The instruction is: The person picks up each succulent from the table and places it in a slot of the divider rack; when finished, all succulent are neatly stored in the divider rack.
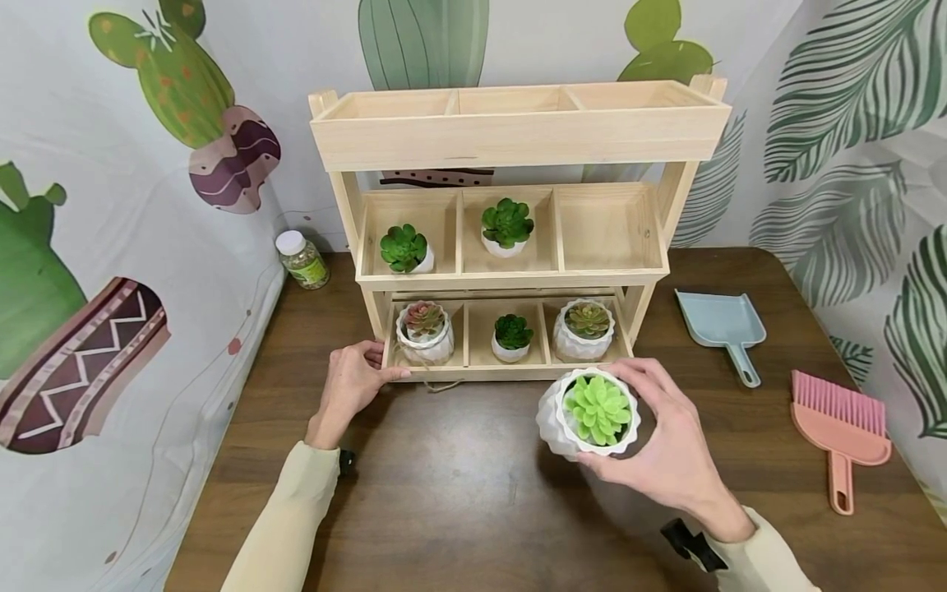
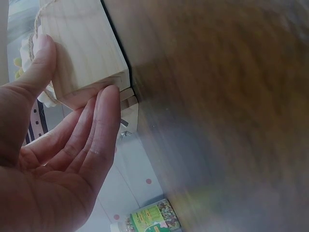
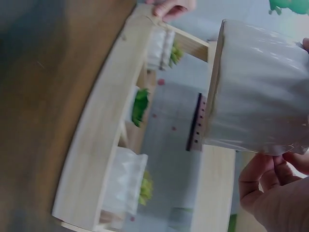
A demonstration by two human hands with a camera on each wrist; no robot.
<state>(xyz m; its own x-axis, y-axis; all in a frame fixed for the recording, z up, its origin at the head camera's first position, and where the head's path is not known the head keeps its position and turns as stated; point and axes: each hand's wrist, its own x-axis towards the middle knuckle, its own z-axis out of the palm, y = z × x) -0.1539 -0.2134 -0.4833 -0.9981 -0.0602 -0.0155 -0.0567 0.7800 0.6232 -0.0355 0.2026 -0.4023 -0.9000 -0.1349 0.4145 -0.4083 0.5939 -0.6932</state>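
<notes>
My right hand [image 1: 676,444] grips a white ridged flowerpot [image 1: 551,421] by its rim and side; a bright green succulent [image 1: 598,409] sits in it. The pot is in the air in front of the wooden plant stand [image 1: 518,140], tilted so its top faces the head camera. In the right wrist view the pot's smooth side [image 3: 260,87] shows, fingers under one edge. At the stand's lower left corner, my left hand [image 1: 353,382] holds the bottom tray [image 2: 87,48], thumb on the front board and fingers against the end.
White-potted succulents stand in the bottom tray: a reddish one [image 1: 425,321], a dark green one [image 1: 512,333] and a yellowish one [image 1: 587,321]. Two more green plants [image 1: 506,224] occupy the middle tier. A lidded jar [image 1: 303,261] is left; a blue dustpan [image 1: 721,319] and pink brush [image 1: 839,427] lie right.
</notes>
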